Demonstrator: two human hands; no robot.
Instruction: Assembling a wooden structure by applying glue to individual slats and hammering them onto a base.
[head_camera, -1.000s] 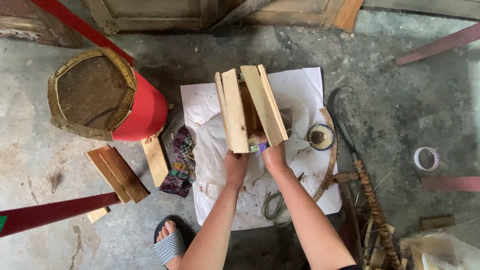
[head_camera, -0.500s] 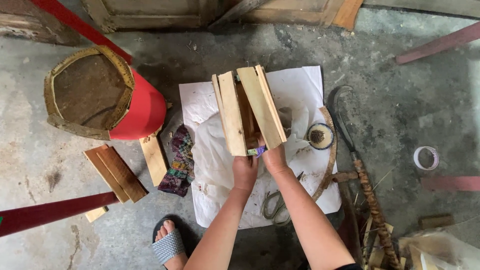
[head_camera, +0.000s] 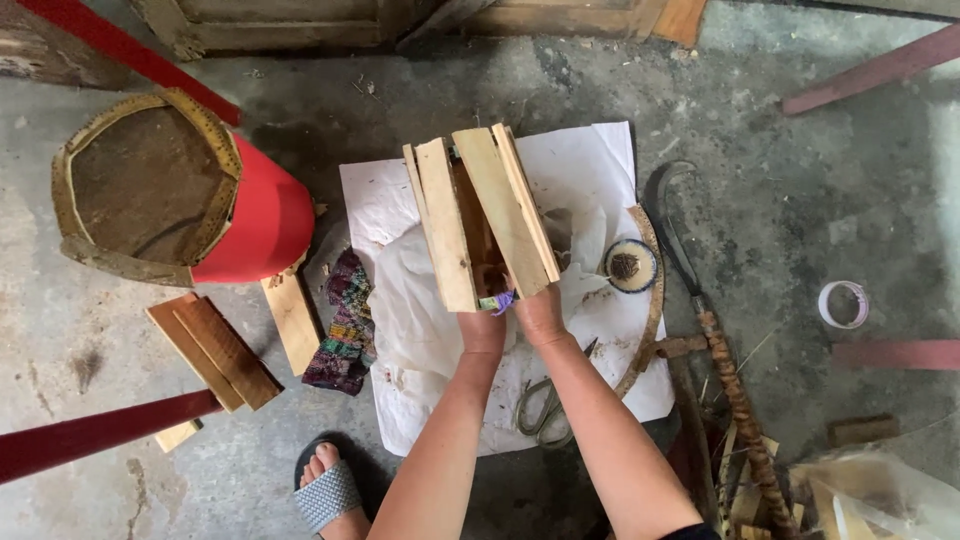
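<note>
I hold a small box of pale wooden slats (head_camera: 480, 215) up over a white paper sheet (head_camera: 600, 170) spread on the concrete floor. My left hand (head_camera: 483, 325) grips its near end by the left slat. My right hand (head_camera: 537, 313) grips the near end by the right slat. A small purple and green bit (head_camera: 497, 301) shows between my fingers at the box's open end. Crumpled white plastic (head_camera: 410, 310) lies on the paper under the box.
A red bucket with a woven lid (head_camera: 170, 200) lies at the left. Wood offcuts (head_camera: 215, 350) and a patterned cloth (head_camera: 345, 320) lie beside it. Scissors (head_camera: 545, 405), a small round tin (head_camera: 630, 265), a sickle (head_camera: 680, 240) and a tape roll (head_camera: 843, 304) are to the right. My sandalled foot (head_camera: 325, 485) is below.
The box and both hands have shifted slightly; the hold looks the same.
</note>
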